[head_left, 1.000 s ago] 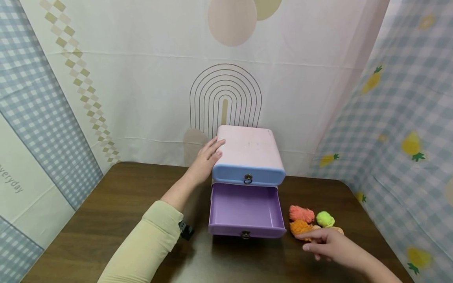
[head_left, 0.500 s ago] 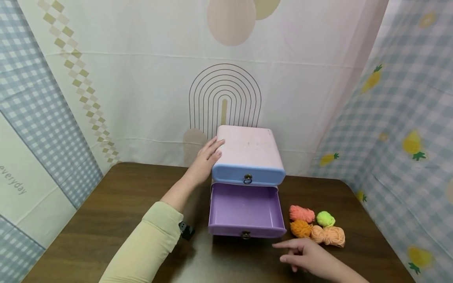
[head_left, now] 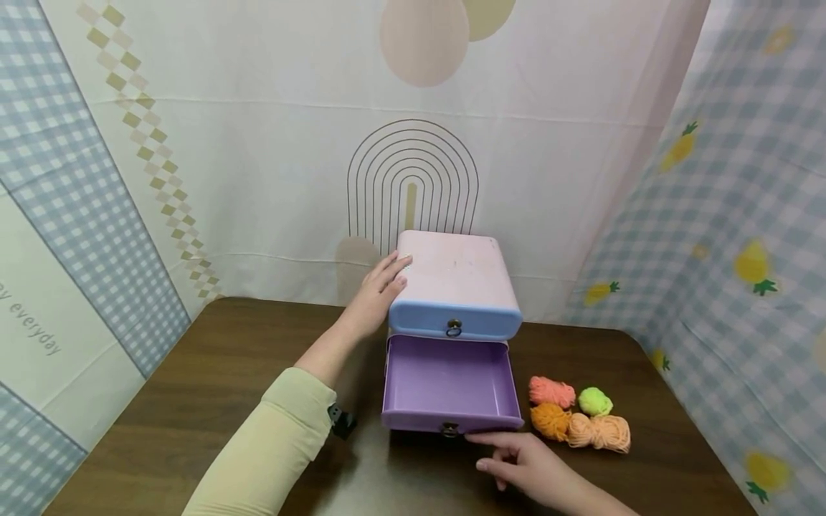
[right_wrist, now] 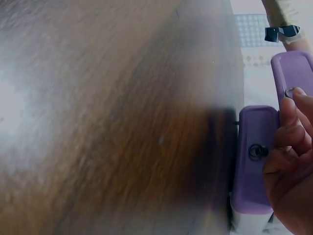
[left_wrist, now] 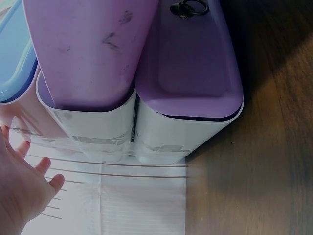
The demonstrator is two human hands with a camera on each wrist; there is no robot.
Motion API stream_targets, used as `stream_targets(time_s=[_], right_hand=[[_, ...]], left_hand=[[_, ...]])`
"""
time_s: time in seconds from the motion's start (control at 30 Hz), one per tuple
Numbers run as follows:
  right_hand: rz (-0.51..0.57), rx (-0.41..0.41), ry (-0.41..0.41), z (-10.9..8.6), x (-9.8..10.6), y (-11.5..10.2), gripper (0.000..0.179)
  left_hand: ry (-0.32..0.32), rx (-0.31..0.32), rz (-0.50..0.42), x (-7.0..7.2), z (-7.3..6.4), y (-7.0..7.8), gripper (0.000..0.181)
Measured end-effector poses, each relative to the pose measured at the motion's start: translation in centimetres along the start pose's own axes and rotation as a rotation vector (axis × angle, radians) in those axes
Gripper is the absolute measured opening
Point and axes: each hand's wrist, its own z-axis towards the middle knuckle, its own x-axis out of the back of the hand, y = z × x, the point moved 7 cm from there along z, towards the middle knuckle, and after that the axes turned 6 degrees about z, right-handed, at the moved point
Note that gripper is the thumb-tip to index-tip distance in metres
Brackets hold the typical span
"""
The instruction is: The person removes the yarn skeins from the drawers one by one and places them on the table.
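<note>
A small stacked drawer unit (head_left: 454, 269) has a pink top and a blue upper drawer (head_left: 419, 320) pushed in. Its purple middle drawer (head_left: 445, 376) is pulled out, with nothing in it. Below, a purple bottom drawer (right_wrist: 254, 188) is closed. My left hand (head_left: 377, 290) rests on the unit's upper left edge, fingers fairly straight. My right hand (head_left: 529, 466) is at the front of the middle drawer, index finger stretched toward its ring handle (head_left: 449, 430), other fingers loosely bent. Whether the fingertip touches the ring, I cannot tell.
Right of the drawers lie yarn bundles: coral yarn (head_left: 551, 392), orange yarn (head_left: 550, 421), peach yarn (head_left: 600, 433) and lime yarn (head_left: 595, 401). They rest on a dark wooden table (head_left: 258, 337). A printed curtain (head_left: 277, 179) hangs close behind.
My right hand has moved left from over the yarn to the front of the middle drawer, uncovering the peach yarn. My left hand stays on the unit.
</note>
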Motion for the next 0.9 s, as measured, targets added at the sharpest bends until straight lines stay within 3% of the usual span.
stream_targets(time_s=[0.57,0.9], right_hand=[[0.143,-0.055,-0.002,1.1,-1.7,-0.1,0.04],[0.142,-0.091,0.071,1.6,-2.4,-0.6,0.043]], left_hand=[[0.001,-0.006,-0.007,-0.2,0.0,0.1,0.05],[0.012,0.0,-0.006,-0.1,0.0,0.0,0.05]])
